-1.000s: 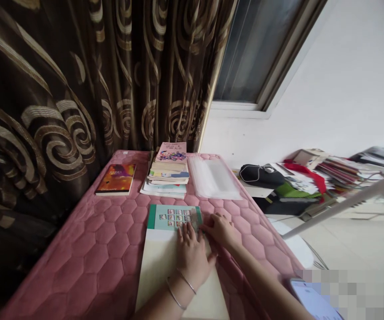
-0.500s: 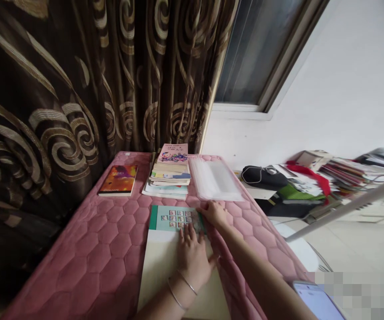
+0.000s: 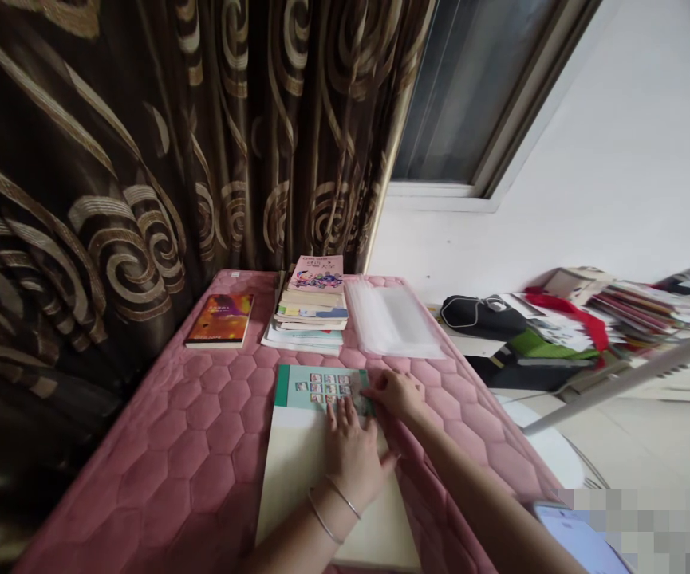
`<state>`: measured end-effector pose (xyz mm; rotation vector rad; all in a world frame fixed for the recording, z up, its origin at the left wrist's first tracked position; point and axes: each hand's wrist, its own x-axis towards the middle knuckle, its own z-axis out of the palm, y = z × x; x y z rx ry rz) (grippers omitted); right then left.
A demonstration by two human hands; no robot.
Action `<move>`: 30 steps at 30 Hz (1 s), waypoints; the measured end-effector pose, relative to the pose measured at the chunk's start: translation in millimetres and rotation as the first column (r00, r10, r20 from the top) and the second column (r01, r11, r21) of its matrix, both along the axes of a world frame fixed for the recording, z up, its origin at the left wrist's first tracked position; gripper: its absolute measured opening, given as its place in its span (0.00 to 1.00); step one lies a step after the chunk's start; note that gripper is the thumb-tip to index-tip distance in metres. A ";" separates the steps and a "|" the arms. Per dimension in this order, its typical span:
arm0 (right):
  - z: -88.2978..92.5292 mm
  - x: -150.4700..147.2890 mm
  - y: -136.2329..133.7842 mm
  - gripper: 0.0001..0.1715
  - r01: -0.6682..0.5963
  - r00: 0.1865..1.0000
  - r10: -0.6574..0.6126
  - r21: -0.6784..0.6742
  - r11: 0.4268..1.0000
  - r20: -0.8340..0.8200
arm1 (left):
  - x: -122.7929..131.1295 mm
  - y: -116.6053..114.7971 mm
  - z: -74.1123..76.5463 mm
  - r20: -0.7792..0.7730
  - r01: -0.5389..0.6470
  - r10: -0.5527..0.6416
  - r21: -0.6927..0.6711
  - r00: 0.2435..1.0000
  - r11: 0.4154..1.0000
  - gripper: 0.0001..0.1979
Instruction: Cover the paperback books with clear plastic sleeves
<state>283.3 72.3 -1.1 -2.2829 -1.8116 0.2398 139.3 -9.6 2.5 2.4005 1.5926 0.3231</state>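
Observation:
A book [image 3: 297,478] lies in front of me, with a teal upper part printed with small pictures and a plain cream part below. My left hand [image 3: 350,450], with thin bracelets at the wrist, rests flat on it, fingers spread toward the pictures. At the upper right edge of the book, my right hand [image 3: 400,395] has its fingers curled together in a pinch. Whether that pinch holds the cover itself or a thin sheet over it, I cannot tell. Beyond the hands is a stack of clear plastic sleeves [image 3: 392,319].
A pink quilted cover [image 3: 189,462] spreads over the surface. Farther back are a stack of books [image 3: 314,315] and an orange book [image 3: 220,320]. A phone [image 3: 577,538] is at lower right, below a lamp arm [image 3: 625,383]. Patterned curtains [image 3: 141,159] hang behind.
My right hand has slid slightly toward me along the book's right edge. My left hand stays flat on the book. The whole view has shifted a little.

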 end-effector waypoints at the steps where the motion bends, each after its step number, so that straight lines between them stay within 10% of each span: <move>1: 1.1 -0.4 8.3 0.20 0.012 1.000 -0.012 -0.003 1.000 -0.004 | 0.1 0.3 0.0 -0.005 0.000 0.000 -0.002 1.000 1.000 0.33; 13: -0.2 -12.2 24.5 0.16 0.031 0.999 -0.032 0.052 0.998 0.022 | -0.8 -2.4 -2.3 0.024 0.032 -0.032 0.018 0.999 0.999 0.30; 23: -3.3 -44.9 -19.6 0.24 -0.300 0.942 0.287 0.053 0.952 0.173 | -56.5 72.4 2.7 -0.070 -0.018 0.027 0.129 0.997 0.991 0.22; 30: 10.8 -91.9 -8.2 0.28 -0.466 0.884 0.464 0.020 0.885 0.046 | -68.5 78.0 1.0 -0.067 0.012 -0.010 0.030 0.998 0.999 0.27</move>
